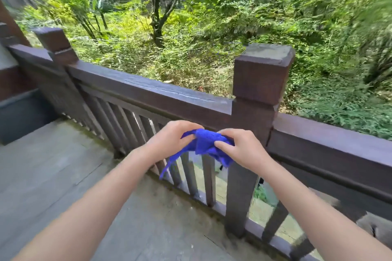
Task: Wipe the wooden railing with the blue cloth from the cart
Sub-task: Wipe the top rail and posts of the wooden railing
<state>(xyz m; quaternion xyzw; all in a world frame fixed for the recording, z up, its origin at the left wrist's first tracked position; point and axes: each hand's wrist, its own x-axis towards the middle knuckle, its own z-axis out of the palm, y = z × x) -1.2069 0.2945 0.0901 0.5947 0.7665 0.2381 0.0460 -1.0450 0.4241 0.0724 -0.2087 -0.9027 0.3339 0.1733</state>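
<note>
A bright blue cloth (206,144), soft and bunched with a woven texture, is held in the air between two bare hands, just in front of a dark brown wooden railing (161,93). The left hand (169,141) and right hand (241,146) each pinch a crumpled end; one corner dangles down. The railing has a flat top rail, slim vertical slats and a square capped post (261,78). Grey floorboards (63,171) lie below; leafy green undergrowth (212,27) spreads beyond.

cloth (206,144) partly hidden by fingers (224,146)
</note>
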